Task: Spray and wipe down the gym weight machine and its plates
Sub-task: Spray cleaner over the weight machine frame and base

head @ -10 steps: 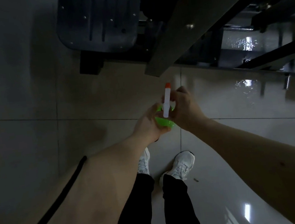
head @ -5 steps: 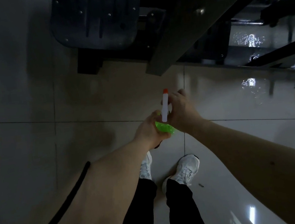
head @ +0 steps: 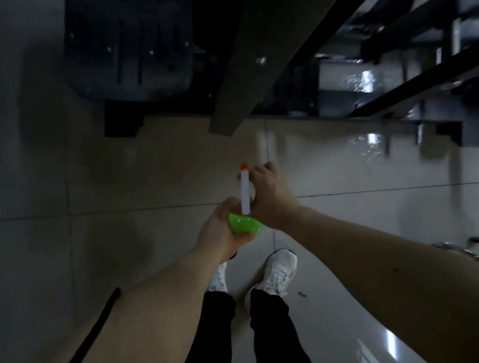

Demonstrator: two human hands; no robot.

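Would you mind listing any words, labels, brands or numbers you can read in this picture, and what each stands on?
No text can be read.
green spray bottle, gripped by the left hand and the right hand: no label shows.
weight machine frame: dark and blurred, no marking legible.
white shoes: no logo legible.

A single wide-angle view, worn on the head, looks almost straight down from standing height. The tiled floor (head: 42, 235) fills most of the picture. The person's own shoes (head: 279, 270) sit at lower centre, and both forearms (head: 157, 312) run in from the bottom edge, close under the lens. The dark weight machine (head: 247, 59) crosses the top edge, farther off and slightly blurred.
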